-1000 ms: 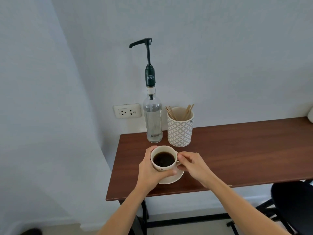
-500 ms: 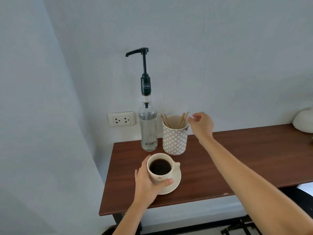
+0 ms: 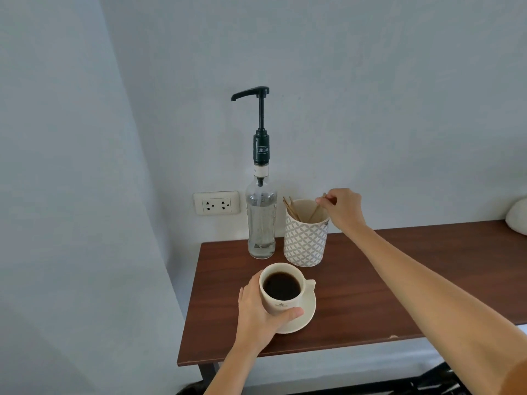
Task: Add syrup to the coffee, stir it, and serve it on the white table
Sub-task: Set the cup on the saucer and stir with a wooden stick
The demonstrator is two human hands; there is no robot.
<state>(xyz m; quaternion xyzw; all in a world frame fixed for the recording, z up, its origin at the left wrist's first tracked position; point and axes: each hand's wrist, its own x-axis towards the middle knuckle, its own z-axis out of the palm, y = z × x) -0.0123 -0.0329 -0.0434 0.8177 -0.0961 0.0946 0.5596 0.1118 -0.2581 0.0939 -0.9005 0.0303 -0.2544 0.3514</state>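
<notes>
Pinching the top of one wooden stir stick between thumb and fingertips, the right hand hangs over the patterned holder, which stands at the back edge of the brown table near its back left corner; the stick leans in the holder, its long axis running up and to the right into the pinch, so a pull up along that slant looks like what will free it. A few more sticks lean against the holder's left rim. The left hand wraps closed around the left side of the coffee cup, which sits on its saucer towards the front left of the table, directly in front of the holder and near it, handle pointing right. The cup holds dark coffee close to the brim. The syrup bottle, clear and mostly full, stands just left of the holder, its pump spout raised and pointing left, untouched, well above the cup
</notes>
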